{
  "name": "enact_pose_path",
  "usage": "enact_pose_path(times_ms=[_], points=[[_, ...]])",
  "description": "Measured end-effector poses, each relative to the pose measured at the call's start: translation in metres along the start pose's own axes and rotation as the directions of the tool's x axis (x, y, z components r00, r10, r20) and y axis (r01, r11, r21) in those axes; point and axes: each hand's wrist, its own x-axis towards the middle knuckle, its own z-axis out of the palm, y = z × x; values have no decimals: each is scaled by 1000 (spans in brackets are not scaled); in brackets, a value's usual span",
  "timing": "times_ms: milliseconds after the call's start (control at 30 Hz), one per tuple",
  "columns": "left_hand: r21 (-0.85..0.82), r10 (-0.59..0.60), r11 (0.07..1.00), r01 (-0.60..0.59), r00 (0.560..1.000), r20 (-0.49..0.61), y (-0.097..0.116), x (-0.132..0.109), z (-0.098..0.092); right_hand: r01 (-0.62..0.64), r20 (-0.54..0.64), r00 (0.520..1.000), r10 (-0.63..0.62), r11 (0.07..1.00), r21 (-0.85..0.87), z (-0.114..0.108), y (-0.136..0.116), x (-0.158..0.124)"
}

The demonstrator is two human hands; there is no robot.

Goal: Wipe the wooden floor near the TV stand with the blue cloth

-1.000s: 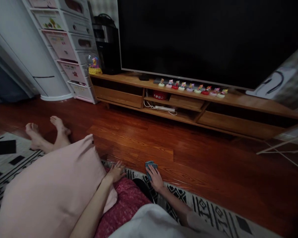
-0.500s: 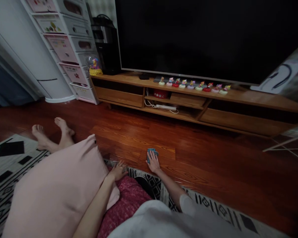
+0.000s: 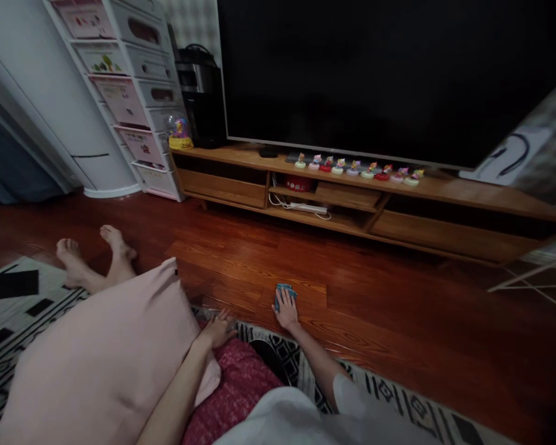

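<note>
My right hand (image 3: 286,310) lies flat on the wooden floor, its fingers stretched out over small flat blue pieces (image 3: 286,288). These may be a spread of cards or a folded cloth; most of them are hidden under the palm and fingers. My left hand (image 3: 219,329) rests at the edge of dark red patterned fabric (image 3: 241,364), fingers apart and holding nothing. Against the left forearm leans a large pale pink pillow (image 3: 106,346), which covers the upper legs.
Two bare feet (image 3: 115,241) stick out beyond the pillow. A patterned rug (image 3: 398,395) borders the floor. Ahead stands a low wooden TV cabinet (image 3: 231,185) with a row of small figurines (image 3: 352,167) and a large television (image 3: 375,74). White drawers (image 3: 152,74) rise at left.
The view has tilted up slightly, so everything sits a little lower. Both hands stay in the same places, the right still over the blue pieces.
</note>
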Motion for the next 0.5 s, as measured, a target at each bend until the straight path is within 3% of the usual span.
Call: enact_pose_path(times_ms=[67,133,300,400,500], points=[[-7,5,1000,-5,1000,-10,0,0,0,-39,23,999,39,999,-4,-4,-7,16],[-18,6,1000,-7,1000,-17,0,0,0,0,34,999,0,1000,-4,-2,-7,16],[-7,12,1000,-12,1000,-15,2,-2,-1,218,25,976,-218,976,2,27,21,-43],[1,10,1000,-10,1000,-7,3,-1,0,221,9,975,-221,975,-15,39,41,-80],[-4,15,1000,-15,1000,1,2,0,2,180,-12,983,-181,983,-33,37,48,-83]])
